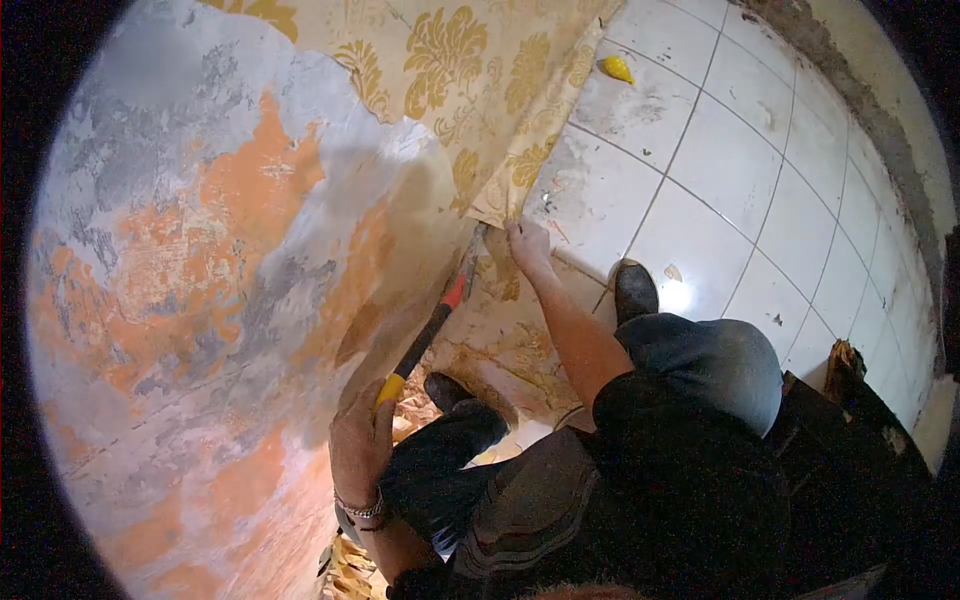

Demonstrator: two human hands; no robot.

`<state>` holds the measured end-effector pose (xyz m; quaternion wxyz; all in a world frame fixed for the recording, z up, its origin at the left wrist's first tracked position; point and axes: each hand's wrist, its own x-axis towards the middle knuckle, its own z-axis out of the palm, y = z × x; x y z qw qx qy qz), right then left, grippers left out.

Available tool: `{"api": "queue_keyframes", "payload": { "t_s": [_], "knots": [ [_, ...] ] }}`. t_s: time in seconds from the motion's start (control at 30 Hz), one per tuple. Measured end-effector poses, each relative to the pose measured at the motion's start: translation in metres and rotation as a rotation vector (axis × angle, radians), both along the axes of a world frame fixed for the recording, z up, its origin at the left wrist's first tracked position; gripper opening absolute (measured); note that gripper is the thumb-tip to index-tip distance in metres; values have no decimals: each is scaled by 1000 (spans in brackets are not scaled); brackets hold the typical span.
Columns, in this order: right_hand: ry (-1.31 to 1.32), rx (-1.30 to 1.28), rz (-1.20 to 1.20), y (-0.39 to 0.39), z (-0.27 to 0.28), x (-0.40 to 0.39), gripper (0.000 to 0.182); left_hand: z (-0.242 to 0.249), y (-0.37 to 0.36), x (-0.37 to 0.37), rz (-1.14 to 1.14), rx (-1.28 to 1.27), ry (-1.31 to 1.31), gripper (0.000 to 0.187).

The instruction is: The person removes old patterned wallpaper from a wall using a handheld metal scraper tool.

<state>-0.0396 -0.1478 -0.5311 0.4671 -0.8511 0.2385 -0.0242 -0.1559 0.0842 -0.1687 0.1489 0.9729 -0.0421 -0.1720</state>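
My left hand (362,445), with a bracelet at the wrist, is closed around the yellow end of a long-handled scraper (432,332). Its shaft is black and red, and the grey metal tip touches the lower wall beside a wallpaper flap. My right hand (528,246) pinches the bottom edge of that cream wallpaper (505,195) with gold flower patterns, just right of the metal tip. Part of the paper still covers the upper wall. To the left, the stripped wall (200,240) shows grey, white and orange patches.
White floor tiles (720,150) spread to the right, with dirt and small scraps on them. A yellow pear-shaped object (617,69) lies near the top. Torn paper scraps (352,572) are heaped at the wall's foot. Dark boards (875,430) with a broken end stand at the right.
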Motion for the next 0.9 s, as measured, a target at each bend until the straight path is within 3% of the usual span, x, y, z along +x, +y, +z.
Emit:
{"api": "queue_keyframes", "payload": {
  "t_s": [0.03,0.1,0.13,0.2,0.23,0.27,0.33,0.57,0.63,0.77,0.83,0.9],
  "knots": [
    [-4,2,-1,-1,-2,4,34,0,-1,0,-1,2,-4,29],
    [-186,420,-239,-4,-9,12,34,-1,-3,-1,27,-1,3,29],
    [-179,425,-240,-11,-27,22,34,-2,-3,-2,27,4,10,29],
    [-200,1374,-318,-29,-71,49,31,-5,-2,0,12,30,36,28],
    [-104,1496,-373,-41,1,45,30,-6,-2,3,6,28,32,28],
    [-110,1495,-374,-44,0,55,30,-7,-1,3,-14,34,50,28],
    [-63,1161,-416,-52,-15,83,30,-7,-2,5,-32,42,71,28],
    [182,894,-216,-43,-55,102,34,-6,-4,9,-65,7,52,27],
    [55,-100,-104,-33,-13,75,28,-6,-5,7,-63,-3,65,27],
    [81,-209,-28,-38,4,51,19,0,-9,3,-49,47,60,28],
    [-145,-146,-111,-40,17,54,21,0,-9,5,-60,61,47,28],
    [-177,-29,-167,-36,33,71,23,-1,-8,2,-40,40,71,28]
  ]
}}
